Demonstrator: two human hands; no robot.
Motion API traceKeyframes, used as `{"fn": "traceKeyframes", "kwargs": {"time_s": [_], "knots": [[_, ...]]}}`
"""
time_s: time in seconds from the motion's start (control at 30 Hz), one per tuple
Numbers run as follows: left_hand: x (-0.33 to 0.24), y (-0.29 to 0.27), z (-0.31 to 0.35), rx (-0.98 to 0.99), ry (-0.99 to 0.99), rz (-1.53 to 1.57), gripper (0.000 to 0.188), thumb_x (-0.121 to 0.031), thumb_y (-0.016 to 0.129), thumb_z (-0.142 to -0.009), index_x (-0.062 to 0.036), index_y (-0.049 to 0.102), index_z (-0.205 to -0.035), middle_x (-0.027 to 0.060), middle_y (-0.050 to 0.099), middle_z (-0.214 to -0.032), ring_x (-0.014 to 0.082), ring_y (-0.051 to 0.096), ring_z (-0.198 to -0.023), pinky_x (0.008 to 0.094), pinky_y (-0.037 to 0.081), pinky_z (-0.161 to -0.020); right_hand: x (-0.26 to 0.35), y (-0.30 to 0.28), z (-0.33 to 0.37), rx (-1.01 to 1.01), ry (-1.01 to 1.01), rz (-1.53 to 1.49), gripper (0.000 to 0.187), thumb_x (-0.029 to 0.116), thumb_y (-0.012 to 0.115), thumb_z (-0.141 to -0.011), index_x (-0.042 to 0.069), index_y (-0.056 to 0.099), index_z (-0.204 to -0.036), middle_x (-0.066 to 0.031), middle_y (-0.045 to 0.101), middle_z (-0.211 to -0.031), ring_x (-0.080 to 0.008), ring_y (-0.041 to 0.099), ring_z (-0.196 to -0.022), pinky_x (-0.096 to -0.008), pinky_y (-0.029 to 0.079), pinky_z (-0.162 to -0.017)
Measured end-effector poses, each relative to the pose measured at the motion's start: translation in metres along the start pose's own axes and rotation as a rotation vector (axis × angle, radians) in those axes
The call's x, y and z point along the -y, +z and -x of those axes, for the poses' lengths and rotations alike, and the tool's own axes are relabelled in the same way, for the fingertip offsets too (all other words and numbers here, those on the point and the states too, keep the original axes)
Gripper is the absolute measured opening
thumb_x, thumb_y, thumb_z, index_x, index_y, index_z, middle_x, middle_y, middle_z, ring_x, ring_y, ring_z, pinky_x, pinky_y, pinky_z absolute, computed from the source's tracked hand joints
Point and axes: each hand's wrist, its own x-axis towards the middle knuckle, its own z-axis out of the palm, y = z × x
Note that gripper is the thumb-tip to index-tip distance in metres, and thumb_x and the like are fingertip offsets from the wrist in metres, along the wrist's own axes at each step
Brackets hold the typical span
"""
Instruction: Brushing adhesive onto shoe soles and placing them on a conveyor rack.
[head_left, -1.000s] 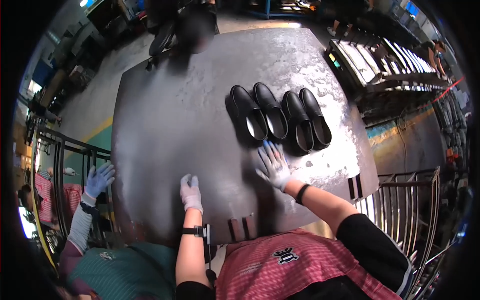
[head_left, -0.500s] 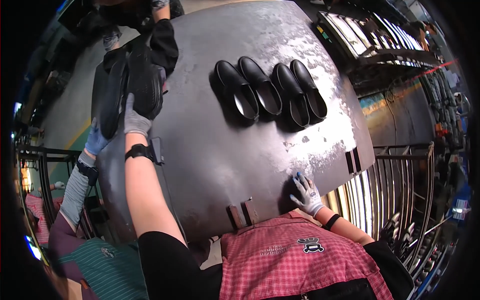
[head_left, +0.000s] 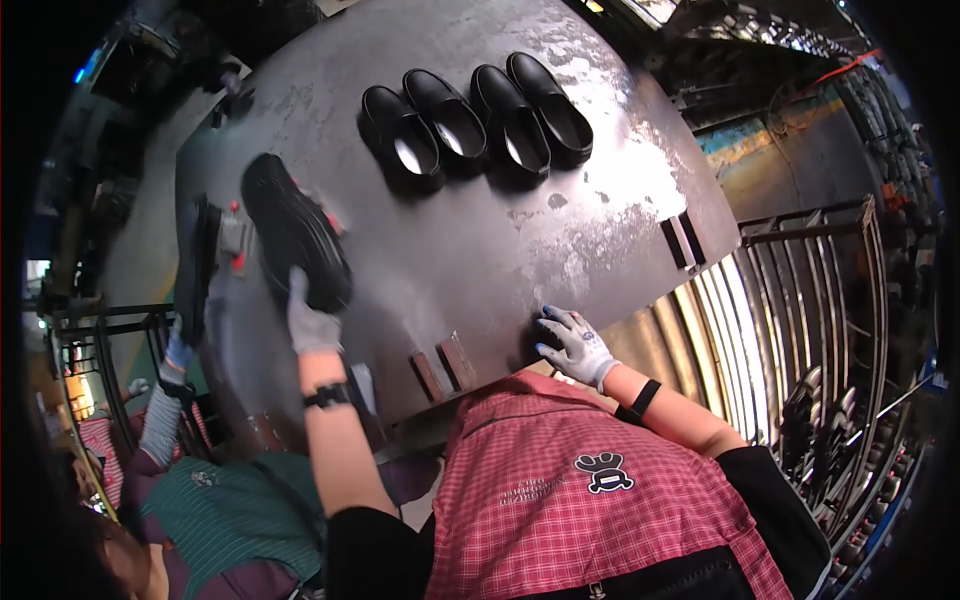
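My left hand (head_left: pixel 314 322), in a grey glove, grips the heel end of a black shoe (head_left: pixel 298 240), whose dark sole faces up. The shoe is held over the left part of the metal table (head_left: pixel 480 260). My right hand (head_left: pixel 578 348), in a pale glove with blue fingertips, has its fingers spread at the table's near edge and holds nothing. Farther off, two pairs of black slip-on shoes (head_left: pixel 480 125) stand side by side, toes pointing away. At the far left, a co-worker's blue-gloved hand (head_left: pixel 178 352) holds another black shoe (head_left: pixel 198 262).
A small grey piece with red ends (head_left: pixel 235 238) lies between the two held shoes. Paired metal tabs (head_left: pixel 440 370) sit at the table's near edge, with more tabs (head_left: pixel 684 242) at the right. A barred metal rack (head_left: pixel 790 310) stands on the right; a co-worker (head_left: pixel 235 510) is close on my left.
The shoe in my left hand has come nearer me, apart from the co-worker's shoe. The hands of the person across the table have left the shoes. The view has shifted; my right hand stays at the edge.
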Motion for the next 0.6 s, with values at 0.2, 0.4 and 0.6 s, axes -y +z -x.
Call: {"fn": "traceKeyframes", "kwargs": {"time_s": [0.2,0.4,0.6], "knots": [[0.097,-0.062,0.154,0.094,-0.012,-0.133,0.063,-0.034,0.065,-0.093,0.0036,0.045,-0.139,0.0159,0.056,-0.135,0.0324,0.056,-0.122,0.0486,0.045,-0.105,0.074,-0.008,-0.015,0.368,0.025,-0.538,0.080,0.050,0.062,-0.092,0.002,0.032,-0.149,-0.0228,0.042,-0.147,-0.0363,0.041,-0.136,-0.0416,0.032,-0.114],[0.142,-0.052,0.256,-0.057,0.040,-0.528,0.058,-0.032,0.063,-0.094,0.0048,0.047,-0.137,0.0166,0.057,-0.131,0.0283,0.059,-0.117,0.0400,0.047,-0.102,0.156,0.012,-0.016,0.366,0.140,-0.900,0.098,0.043,0.065,-0.093,0.001,0.002,-0.155,-0.0232,0.039,-0.149,-0.0275,0.040,-0.137,-0.0356,0.032,-0.113],[0.084,-0.110,0.223,0.266,-0.078,-1.014,0.068,-0.019,0.064,-0.090,0.0005,0.035,-0.148,0.0117,0.043,-0.148,0.0235,0.043,-0.133,0.0366,0.030,-0.115,0.122,0.046,-0.004,0.232,0.282,-0.900,0.084,0.046,0.059,-0.095,-0.001,0.019,-0.153,-0.0245,0.042,-0.147,-0.0281,0.044,-0.135,-0.0360,0.033,-0.113]]}}
